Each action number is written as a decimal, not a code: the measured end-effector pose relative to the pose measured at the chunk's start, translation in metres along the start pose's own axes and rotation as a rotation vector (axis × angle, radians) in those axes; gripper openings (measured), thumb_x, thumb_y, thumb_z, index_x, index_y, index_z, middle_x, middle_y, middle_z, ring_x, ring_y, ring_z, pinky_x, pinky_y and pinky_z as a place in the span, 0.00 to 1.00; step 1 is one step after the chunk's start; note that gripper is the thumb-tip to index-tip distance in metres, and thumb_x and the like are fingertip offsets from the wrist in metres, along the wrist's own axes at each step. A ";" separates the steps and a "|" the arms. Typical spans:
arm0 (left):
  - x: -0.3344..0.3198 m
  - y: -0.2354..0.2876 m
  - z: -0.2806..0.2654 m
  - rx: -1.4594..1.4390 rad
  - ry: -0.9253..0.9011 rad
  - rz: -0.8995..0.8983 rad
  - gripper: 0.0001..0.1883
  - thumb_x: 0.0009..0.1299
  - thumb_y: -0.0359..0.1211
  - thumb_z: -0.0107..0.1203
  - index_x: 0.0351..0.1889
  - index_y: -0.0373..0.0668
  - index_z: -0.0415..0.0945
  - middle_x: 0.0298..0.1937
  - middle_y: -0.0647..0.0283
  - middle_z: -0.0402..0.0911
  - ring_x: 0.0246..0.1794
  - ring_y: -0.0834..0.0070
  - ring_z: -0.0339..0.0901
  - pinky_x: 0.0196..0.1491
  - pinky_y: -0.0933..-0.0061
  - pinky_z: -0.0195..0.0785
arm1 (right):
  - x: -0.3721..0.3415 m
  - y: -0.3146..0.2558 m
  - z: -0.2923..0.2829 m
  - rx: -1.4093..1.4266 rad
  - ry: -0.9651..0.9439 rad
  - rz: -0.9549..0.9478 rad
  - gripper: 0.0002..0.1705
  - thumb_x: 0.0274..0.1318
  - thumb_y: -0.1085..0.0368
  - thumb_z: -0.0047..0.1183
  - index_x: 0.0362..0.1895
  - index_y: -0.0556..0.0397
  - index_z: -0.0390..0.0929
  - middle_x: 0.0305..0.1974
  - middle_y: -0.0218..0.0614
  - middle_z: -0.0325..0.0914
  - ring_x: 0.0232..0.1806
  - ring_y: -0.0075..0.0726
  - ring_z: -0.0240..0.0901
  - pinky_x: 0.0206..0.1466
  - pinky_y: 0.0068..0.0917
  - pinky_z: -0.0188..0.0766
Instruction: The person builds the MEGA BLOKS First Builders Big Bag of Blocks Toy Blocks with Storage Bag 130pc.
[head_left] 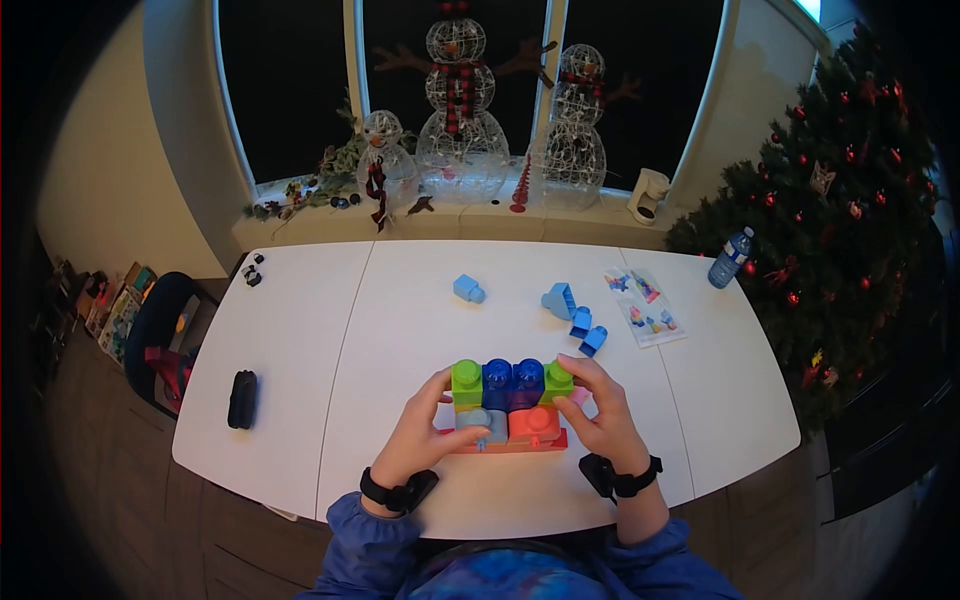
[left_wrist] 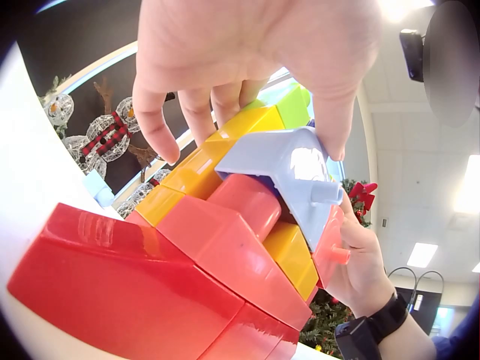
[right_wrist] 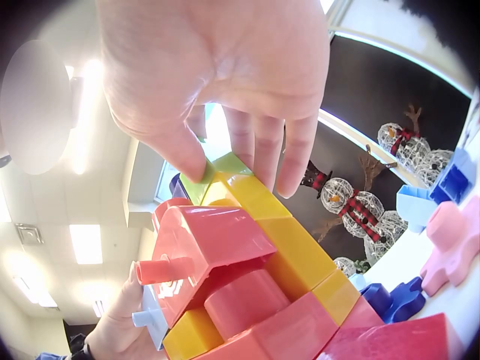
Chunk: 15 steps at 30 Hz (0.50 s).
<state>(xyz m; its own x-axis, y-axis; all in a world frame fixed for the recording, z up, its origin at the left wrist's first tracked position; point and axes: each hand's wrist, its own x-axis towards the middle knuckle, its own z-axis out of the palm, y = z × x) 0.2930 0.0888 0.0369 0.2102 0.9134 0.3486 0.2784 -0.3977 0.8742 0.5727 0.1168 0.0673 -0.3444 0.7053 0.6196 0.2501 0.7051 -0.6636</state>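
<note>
A toy building-block structure stands on the white table in front of me, with a red base (left_wrist: 112,262) and yellow blocks (right_wrist: 296,247) above it. Along its top sit two dark blue blocks (head_left: 512,378) between a left green block (head_left: 467,380) and a right green block (head_left: 558,378). Low on the front are a light blue-grey block (head_left: 484,422) and a coral block (head_left: 534,424), each with a small peg. My left hand (head_left: 408,440) grips the left side, thumb at the blue-grey block and fingers behind. My right hand (head_left: 610,420) pinches the right green block between thumb and fingers.
Loose light blue blocks (head_left: 468,289) lie farther back on the table (head_left: 400,300). A pink flower-shaped block (right_wrist: 454,251) and a dark blue one (right_wrist: 397,301) lie beside the structure. A picture sheet (head_left: 655,325), water bottle (head_left: 731,258) and black case (head_left: 242,400) lie farther out.
</note>
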 end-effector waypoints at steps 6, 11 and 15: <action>0.001 0.000 0.000 0.002 -0.001 0.000 0.44 0.61 0.33 0.77 0.74 0.37 0.66 0.61 0.59 0.81 0.61 0.67 0.79 0.66 0.64 0.70 | 0.000 0.000 0.000 0.006 0.000 -0.001 0.29 0.65 0.73 0.60 0.70 0.47 0.73 0.52 0.39 0.80 0.45 0.33 0.77 0.46 0.24 0.75; 0.001 -0.001 0.000 0.012 -0.005 0.009 0.44 0.61 0.34 0.77 0.74 0.37 0.66 0.61 0.59 0.82 0.61 0.68 0.79 0.66 0.64 0.70 | 0.000 -0.001 -0.001 0.012 -0.003 0.002 0.29 0.65 0.73 0.60 0.70 0.47 0.73 0.53 0.39 0.80 0.45 0.33 0.77 0.46 0.24 0.76; 0.000 -0.001 0.000 0.014 0.003 0.017 0.44 0.61 0.34 0.77 0.73 0.37 0.66 0.61 0.59 0.82 0.60 0.68 0.79 0.66 0.64 0.69 | 0.000 -0.001 -0.001 0.005 -0.007 0.009 0.29 0.65 0.73 0.60 0.70 0.47 0.73 0.53 0.39 0.80 0.45 0.33 0.77 0.46 0.24 0.75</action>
<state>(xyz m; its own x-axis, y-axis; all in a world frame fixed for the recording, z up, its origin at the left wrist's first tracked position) 0.2932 0.0896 0.0359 0.2117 0.9070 0.3641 0.2883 -0.4139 0.8635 0.5733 0.1160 0.0680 -0.3480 0.7114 0.6106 0.2486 0.6980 -0.6715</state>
